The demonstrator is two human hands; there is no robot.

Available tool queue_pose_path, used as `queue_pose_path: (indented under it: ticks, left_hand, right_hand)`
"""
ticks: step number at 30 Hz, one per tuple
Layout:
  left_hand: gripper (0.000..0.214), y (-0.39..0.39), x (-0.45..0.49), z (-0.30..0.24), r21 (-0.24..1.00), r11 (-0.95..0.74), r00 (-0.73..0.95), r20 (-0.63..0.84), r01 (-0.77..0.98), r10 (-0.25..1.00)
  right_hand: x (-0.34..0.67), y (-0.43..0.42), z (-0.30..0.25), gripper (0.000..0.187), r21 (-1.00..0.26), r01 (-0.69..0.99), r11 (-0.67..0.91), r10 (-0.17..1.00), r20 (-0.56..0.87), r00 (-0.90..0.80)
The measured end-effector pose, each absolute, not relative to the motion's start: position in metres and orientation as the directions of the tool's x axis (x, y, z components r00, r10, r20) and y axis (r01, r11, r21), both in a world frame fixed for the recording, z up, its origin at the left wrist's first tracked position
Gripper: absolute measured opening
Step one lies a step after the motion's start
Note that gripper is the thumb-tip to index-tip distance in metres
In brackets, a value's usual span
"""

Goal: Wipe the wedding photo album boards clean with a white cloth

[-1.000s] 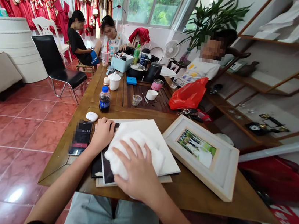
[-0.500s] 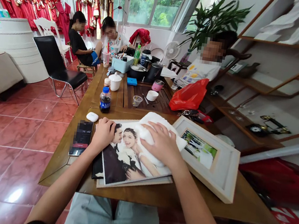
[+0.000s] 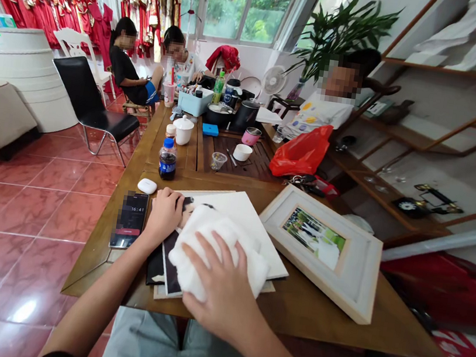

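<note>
One photo print (image 3: 258, 223) is lying on the bench (image 3: 315, 322), partly covered. The right hand (image 3: 226, 295) is pressing a white cloth (image 3: 209, 220) onto the print, splayed and unclenched. The left hand (image 3: 165, 215) is resting at the print's far-left corner; its grip cannot be determined. A phone (image 3: 128, 222) is lying left of the print, a framed picture (image 3: 320, 237) right.

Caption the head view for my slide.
Right hand on a white cloth over a photo, left hand at the photo's edge.
</note>
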State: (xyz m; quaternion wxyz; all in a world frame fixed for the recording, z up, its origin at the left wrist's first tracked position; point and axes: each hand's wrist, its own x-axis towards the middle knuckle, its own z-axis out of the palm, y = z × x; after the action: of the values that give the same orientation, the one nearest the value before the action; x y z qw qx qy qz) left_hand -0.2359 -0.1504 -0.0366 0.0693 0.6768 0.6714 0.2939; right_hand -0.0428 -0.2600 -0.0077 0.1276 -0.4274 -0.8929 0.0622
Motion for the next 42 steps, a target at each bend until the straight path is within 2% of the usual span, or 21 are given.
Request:
queue_pose_path:
  ticks: [5, 11, 16, 20, 27, 31, 42]
  left_hand:
    - [0.026, -0.15, -0.237, -0.037, 0.488, -0.095, -0.069, 0.307, 0.868, 0.949]
    - [0.026, -0.149, -0.236, -0.037, 0.471, -0.093, -0.067, 0.313, 0.877, 0.948]
    - [0.027, -0.15, -0.236, -0.035, 0.467, -0.075, -0.072, 0.288, 0.881, 0.955]
    - [0.027, -0.15, -0.236, -0.035, 0.463, -0.082, -0.071, 0.304, 0.883, 0.95]
    - [0.026, -0.149, -0.237, -0.039, 0.479, -0.108, -0.067, 0.333, 0.871, 0.94]
    - [0.025, -0.148, -0.238, -0.04, 0.487, -0.124, -0.056, 0.338, 0.864, 0.94]
    - [0.026, -0.147, -0.239, -0.039, 0.489, -0.122, -0.059, 0.339, 0.864, 0.939]
  right_hand:
    - [-0.039, -0.258, -0.01, 0.068, -0.203, 0.763, 0.614, 0.789, 0.167, -0.591]
    - [0.002, -0.199, -0.009, 0.054, -0.103, 0.895, 0.435, 0.888, 0.215, -0.407]
    - [0.022, -0.162, -0.008, 0.049, -0.135, 0.934, 0.332, 0.931, 0.209, -0.3]
    - [0.02, -0.172, -0.012, 0.05, -0.135, 0.926, 0.353, 0.917, 0.248, -0.314]
    - [-0.007, -0.243, -0.013, 0.059, -0.1, 0.846, 0.524, 0.835, 0.256, -0.487]
    - [-0.013, -0.258, -0.015, 0.063, -0.094, 0.82, 0.564, 0.81, 0.256, -0.528]
    - [0.04, -0.205, -0.024, 0.048, -0.09, 0.91, 0.404, 0.879, 0.315, -0.358]
